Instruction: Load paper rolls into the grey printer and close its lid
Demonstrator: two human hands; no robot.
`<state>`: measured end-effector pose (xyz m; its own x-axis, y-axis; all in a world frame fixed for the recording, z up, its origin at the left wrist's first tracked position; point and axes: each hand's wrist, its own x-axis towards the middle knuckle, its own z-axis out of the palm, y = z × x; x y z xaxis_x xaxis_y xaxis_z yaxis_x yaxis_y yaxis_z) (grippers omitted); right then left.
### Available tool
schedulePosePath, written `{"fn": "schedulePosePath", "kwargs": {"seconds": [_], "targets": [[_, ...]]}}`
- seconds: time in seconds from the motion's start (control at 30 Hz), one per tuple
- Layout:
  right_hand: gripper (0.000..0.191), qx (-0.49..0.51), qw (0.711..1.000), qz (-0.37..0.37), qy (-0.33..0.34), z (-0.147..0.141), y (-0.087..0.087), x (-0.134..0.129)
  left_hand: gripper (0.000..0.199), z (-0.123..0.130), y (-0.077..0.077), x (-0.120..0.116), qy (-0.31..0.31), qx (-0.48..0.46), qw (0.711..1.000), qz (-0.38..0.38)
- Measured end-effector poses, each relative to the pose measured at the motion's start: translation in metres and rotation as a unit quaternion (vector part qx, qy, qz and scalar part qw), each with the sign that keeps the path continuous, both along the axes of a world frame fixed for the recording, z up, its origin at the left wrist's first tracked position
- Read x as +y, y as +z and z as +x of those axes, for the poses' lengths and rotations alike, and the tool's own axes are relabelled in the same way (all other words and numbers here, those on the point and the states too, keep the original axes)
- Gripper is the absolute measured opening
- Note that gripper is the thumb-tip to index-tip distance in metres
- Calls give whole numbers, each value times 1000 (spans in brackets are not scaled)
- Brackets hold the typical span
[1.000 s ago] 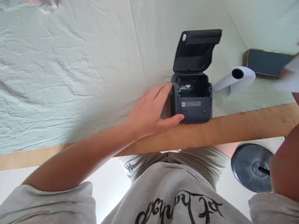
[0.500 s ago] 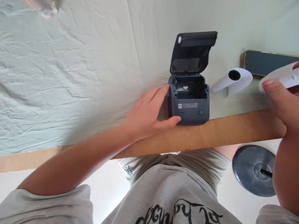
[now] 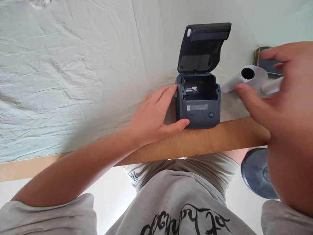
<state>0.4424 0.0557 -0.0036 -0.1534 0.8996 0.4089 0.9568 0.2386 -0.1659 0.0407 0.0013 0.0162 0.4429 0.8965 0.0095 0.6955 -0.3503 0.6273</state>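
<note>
A dark grey label printer stands at the table's front edge with its lid raised and its inner compartment bare. My left hand rests against the printer's left side, thumb on the front corner, fingers spread. On the printer's right lies a white paper roll with a black core. My right hand is over this roll, its thumb by the core and its fingers apart. A second white roll lies partly hidden behind my right hand.
Behind the rolls is a dark flat box, partly covered by my right hand. A clear plastic item sits at the top left. Wood edges the cloth-covered table. A round black base is on the floor.
My right hand has let go of the second roll and moved left, over the roll beside the printer. My left hand stays at the printer. The view has shifted slightly.
</note>
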Motion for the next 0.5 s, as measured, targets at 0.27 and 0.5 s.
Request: {"fn": "schedulePosePath", "kwargs": {"seconds": [0.27,0.5], "targets": [[77,26,997,-69,10,-3,-8,24,99,3,2,-1,0,7,1000,2],[91,234,969,44,63,-55,18,-4,100,0,-1,0,-6,-1,1000,6]]}}
